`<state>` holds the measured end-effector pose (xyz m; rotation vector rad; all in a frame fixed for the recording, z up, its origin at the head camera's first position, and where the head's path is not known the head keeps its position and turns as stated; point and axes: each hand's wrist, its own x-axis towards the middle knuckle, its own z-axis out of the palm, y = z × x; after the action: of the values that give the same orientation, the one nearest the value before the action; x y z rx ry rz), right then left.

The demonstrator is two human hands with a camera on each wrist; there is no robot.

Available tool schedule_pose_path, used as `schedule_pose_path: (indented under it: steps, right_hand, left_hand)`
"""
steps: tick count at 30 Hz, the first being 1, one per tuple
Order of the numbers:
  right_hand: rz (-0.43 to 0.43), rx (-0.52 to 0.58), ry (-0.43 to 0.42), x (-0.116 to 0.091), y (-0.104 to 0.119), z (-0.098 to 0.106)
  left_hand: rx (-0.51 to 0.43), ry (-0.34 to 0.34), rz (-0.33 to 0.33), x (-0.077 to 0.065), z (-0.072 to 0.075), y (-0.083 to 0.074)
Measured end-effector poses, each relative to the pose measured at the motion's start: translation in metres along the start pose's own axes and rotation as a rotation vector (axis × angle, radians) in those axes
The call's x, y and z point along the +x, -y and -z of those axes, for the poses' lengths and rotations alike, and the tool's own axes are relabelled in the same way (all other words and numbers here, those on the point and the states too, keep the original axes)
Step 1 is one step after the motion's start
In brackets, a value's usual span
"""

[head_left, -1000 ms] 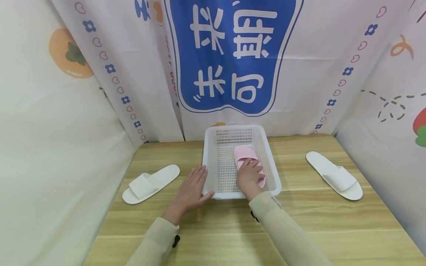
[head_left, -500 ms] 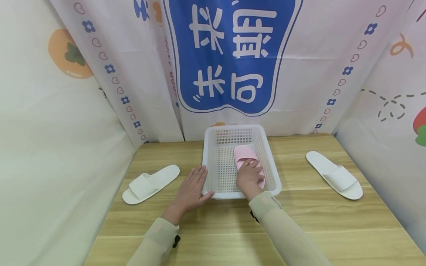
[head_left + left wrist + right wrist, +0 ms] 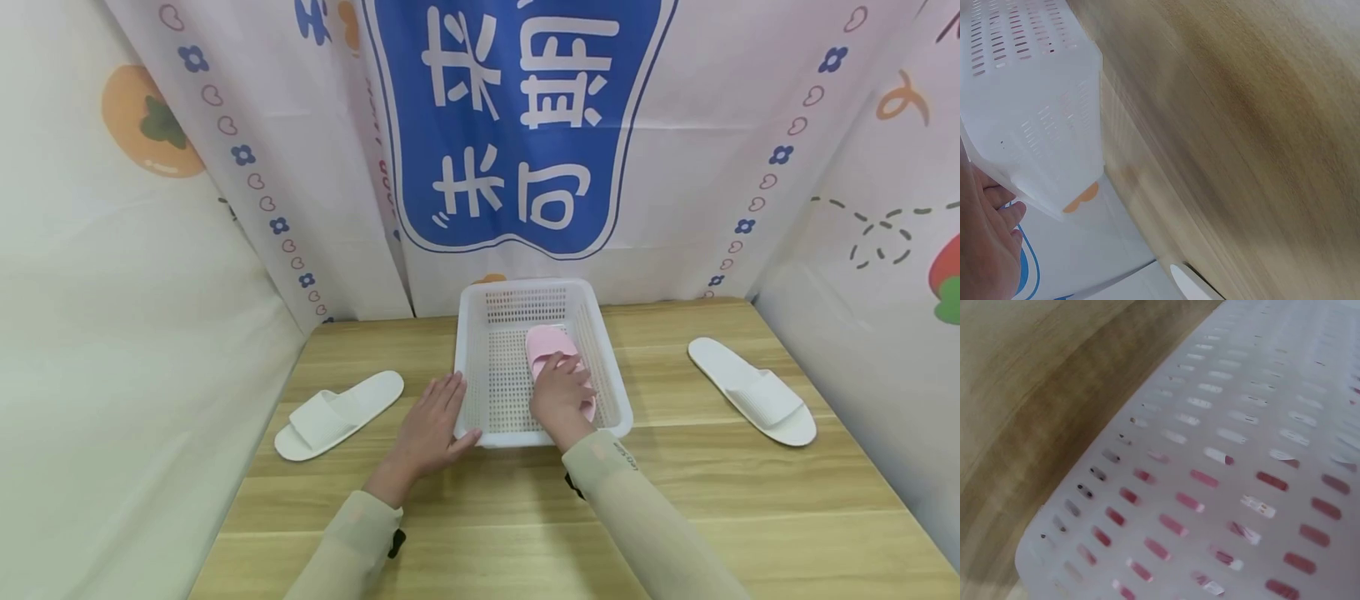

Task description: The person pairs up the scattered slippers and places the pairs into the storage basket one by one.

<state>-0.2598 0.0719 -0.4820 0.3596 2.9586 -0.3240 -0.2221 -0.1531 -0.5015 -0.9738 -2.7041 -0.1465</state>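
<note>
A white perforated plastic basket (image 3: 472,350) stands at the back middle of the wooden table, with a pink slipper (image 3: 546,338) lying along its right side. My left hand (image 3: 431,427) rests against the basket's left rim with fingers straight and side by side, the thumb at the front corner. In the left wrist view those fingers (image 3: 1010,212) touch the outside of the rim. My right hand (image 3: 561,396) reaches into the basket and holds the pink slipper around its middle, fingers bent over it and thumb hidden. From the right wrist, only the basket's slotted wall (image 3: 1166,487) shows, pink behind it.
One white slipper (image 3: 337,415) lies on the table (image 3: 480,533) left of the basket. Another white slipper (image 3: 752,392) is at the right. Printed curtains (image 3: 675,208) hang close behind the basket and along both sides.
The whole head view shifts slightly. Both hands, the basket and the slippers keep their places relative to one another.
</note>
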Motion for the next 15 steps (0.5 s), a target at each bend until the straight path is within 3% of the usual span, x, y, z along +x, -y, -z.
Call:
schedule_pose_path:
  steps: [15]
  right_hand:
    - [0.105, 0.014, -0.053, -0.013, -0.003, 0.025]
  left_hand:
    - [0.001, 0.005, -0.008, 0.001, 0.001, 0.001]
